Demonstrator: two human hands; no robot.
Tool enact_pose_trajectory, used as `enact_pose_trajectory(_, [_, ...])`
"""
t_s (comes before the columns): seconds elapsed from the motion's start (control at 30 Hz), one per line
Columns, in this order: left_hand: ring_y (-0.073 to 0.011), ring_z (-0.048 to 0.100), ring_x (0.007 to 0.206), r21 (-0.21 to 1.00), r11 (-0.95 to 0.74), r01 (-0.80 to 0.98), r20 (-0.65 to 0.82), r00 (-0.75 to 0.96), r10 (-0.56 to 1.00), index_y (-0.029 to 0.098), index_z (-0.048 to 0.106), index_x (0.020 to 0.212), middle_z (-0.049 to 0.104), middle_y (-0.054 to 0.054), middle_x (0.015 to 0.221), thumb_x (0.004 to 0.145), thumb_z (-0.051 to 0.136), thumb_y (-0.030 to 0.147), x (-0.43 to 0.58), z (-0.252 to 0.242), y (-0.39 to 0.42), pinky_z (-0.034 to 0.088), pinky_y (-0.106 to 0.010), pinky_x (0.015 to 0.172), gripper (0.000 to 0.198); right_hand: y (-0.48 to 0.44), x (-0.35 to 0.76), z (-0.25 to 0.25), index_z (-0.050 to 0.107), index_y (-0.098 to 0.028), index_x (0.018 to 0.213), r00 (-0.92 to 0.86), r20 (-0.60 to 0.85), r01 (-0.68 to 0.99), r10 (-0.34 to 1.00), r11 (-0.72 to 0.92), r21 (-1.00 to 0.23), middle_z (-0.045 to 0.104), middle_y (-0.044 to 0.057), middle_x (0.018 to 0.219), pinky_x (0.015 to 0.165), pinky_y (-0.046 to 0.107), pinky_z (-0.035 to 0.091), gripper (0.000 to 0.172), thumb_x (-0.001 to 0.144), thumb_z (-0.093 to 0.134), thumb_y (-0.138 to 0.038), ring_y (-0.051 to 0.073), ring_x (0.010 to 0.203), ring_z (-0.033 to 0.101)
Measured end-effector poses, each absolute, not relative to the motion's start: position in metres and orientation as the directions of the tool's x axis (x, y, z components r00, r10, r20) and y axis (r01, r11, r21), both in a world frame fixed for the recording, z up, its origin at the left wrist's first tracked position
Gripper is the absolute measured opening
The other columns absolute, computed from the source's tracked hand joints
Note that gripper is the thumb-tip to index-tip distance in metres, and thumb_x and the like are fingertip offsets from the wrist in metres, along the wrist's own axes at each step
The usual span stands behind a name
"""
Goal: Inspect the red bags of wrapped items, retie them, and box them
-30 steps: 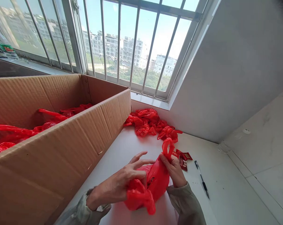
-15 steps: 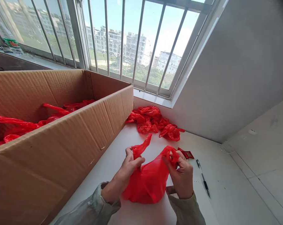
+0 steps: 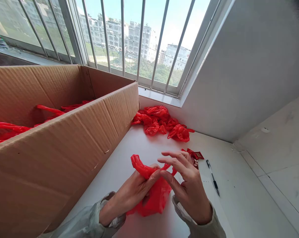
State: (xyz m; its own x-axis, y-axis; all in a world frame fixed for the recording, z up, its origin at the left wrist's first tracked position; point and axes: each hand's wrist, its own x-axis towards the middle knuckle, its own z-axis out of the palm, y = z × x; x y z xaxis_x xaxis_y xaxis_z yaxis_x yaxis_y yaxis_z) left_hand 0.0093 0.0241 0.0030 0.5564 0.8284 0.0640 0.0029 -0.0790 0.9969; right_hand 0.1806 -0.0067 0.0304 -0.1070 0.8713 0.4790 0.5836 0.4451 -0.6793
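Note:
A red plastic bag rests low over the white table, its upper part gathered between my hands. My left hand is closed round the gathered neck, and one handle loop sticks up to the left past its fingers. Close against it on the right, my right hand has its thumb and index fingertip at the other handle, pinching the red plastic by my left thumb. The remaining right fingers are raised and apart. My left hand hides part of the bag.
A large cardboard box holding red bags fills the left. Crumpled red bags lie by the wall under the barred window. Small red packets and a pen lie to the right.
My hands have come together and the bag's top is now bunched between them. My right hand has moved left, with its fingers lifted. More of the red packets shows. The view has shifted slightly.

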Motion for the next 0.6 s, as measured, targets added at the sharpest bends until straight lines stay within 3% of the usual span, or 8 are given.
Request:
enact_pose_trajectory(0.07, [-0.0110, 0.054, 0.048, 0.998, 0.066, -0.011, -0.046, 0.599, 0.800, 0.020, 0.063, 0.084, 0.055, 0.004, 0.056, 0.093, 0.044, 0.049, 0.010, 0.000, 0.026, 0.044, -0.018, 0.047, 0.035, -0.005, 0.191, 0.024, 0.068, -0.026, 0.108, -0.063, 0.445, 0.676, 0.893, 0.366, -0.639, 0.061, 0.009, 0.121, 0.094, 0.042, 0.045, 0.025, 0.086, 0.061, -0.035, 0.027, 0.110, 0.055])
enact_pose_trajectory(0.13, [-0.0114, 0.055, 0.045, 0.973, 0.227, -0.034, -0.154, 0.636, 0.756, 0.019, 0.063, 0.086, 0.061, 0.001, 0.057, 0.093, 0.042, 0.052, 0.012, -0.004, 0.028, 0.043, -0.019, 0.045, 0.040, -0.006, 0.199, 0.019, 0.068, -0.024, 0.106, -0.081, 0.313, 0.626, 0.946, 0.293, -0.723, 0.069, 0.007, 0.099, 0.076, 0.033, 0.051, 0.025, 0.088, 0.058, -0.037, 0.020, 0.085, 0.063])
enact_pose_trajectory(0.23, [-0.0110, 0.055, 0.044, 0.898, 0.427, -0.108, -0.254, 0.666, 0.701, 0.019, 0.062, 0.101, 0.065, -0.001, 0.065, 0.093, 0.042, 0.052, 0.016, -0.006, 0.032, 0.041, -0.018, 0.044, 0.040, -0.012, 0.198, 0.018, 0.069, -0.021, 0.089, 0.016, 0.235, 0.467, 0.972, 0.200, -0.861, 0.063, -0.001, 0.066, 0.051, 0.022, 0.044, 0.021, 0.090, 0.054, -0.036, 0.010, 0.051, 0.051])
enact_pose_trajectory(0.33, [-0.0116, 0.059, 0.056, 0.816, 0.527, -0.238, -0.202, 0.737, 0.645, 0.021, 0.059, 0.110, 0.064, 0.000, 0.075, 0.091, 0.052, 0.047, 0.017, -0.002, 0.032, 0.046, -0.020, 0.054, 0.033, -0.021, 0.187, 0.020, 0.067, -0.020, 0.081, 0.008, 0.250, 0.360, 0.968, 0.230, -0.904, 0.061, -0.002, 0.066, 0.052, 0.021, 0.043, 0.015, 0.087, 0.060, -0.032, 0.009, 0.054, 0.052])
enact_pose_trajectory(0.47, [-0.0144, 0.061, 0.080, 0.809, 0.500, -0.310, -0.077, 0.787, 0.612, 0.019, 0.061, 0.093, 0.062, 0.000, 0.088, 0.084, 0.066, 0.030, 0.013, 0.001, 0.034, 0.047, -0.022, 0.072, 0.015, -0.029, 0.180, 0.017, 0.069, -0.022, 0.084, -0.324, 0.187, 0.469, 0.928, 0.329, -0.820, 0.067, -0.001, 0.075, 0.062, 0.023, 0.045, 0.005, 0.083, 0.063, -0.021, 0.012, 0.064, 0.057])
enact_pose_trajectory(0.53, [-0.0145, 0.059, 0.077, 0.835, 0.452, -0.314, -0.040, 0.785, 0.618, 0.018, 0.059, 0.085, 0.061, -0.001, 0.084, 0.079, 0.070, 0.026, 0.010, -0.001, 0.038, 0.047, -0.023, 0.070, 0.015, -0.029, 0.186, 0.013, 0.070, -0.023, 0.086, -0.386, 0.175, 0.495, 0.906, 0.364, -0.789, 0.069, 0.000, 0.081, 0.066, 0.025, 0.046, 0.007, 0.082, 0.066, -0.024, 0.014, 0.071, 0.059])
enact_pose_trajectory(0.6, [-0.0131, 0.055, 0.071, 0.886, 0.359, -0.292, 0.001, 0.777, 0.630, 0.017, 0.056, 0.078, 0.059, -0.001, 0.079, 0.074, 0.073, 0.024, 0.008, -0.004, 0.041, 0.044, -0.022, 0.064, 0.019, -0.027, 0.194, 0.009, 0.071, -0.023, 0.086, -0.332, 0.227, 0.428, 0.916, 0.361, -0.828, 0.070, 0.002, 0.085, 0.071, 0.026, 0.049, 0.010, 0.083, 0.065, -0.030, 0.016, 0.078, 0.062])
